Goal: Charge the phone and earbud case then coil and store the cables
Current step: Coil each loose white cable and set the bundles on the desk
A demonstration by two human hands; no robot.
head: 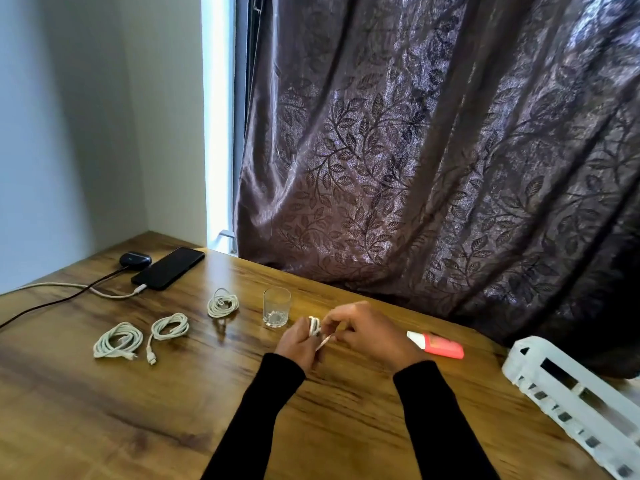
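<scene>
A black phone (168,268) lies at the table's far left with a white cable (104,292) plugged into its near end. Beside it sits a dark earbud case (135,259) with a dark cable (62,301) attached. Three coiled white cables lie on the wood: one at the left (117,341), one in the middle (170,326), one farther back (223,303). My left hand (299,344) grips a small white cable coil (314,325). My right hand (367,332) pinches that cable's loose end (325,342) close to the coil.
A clear drinking glass (276,307) stands just left of my hands. A pink and white object (438,344) lies to the right. A white slatted basket (581,400) sits at the table's right edge. A patterned curtain (433,150) hangs behind the wooden table (138,410).
</scene>
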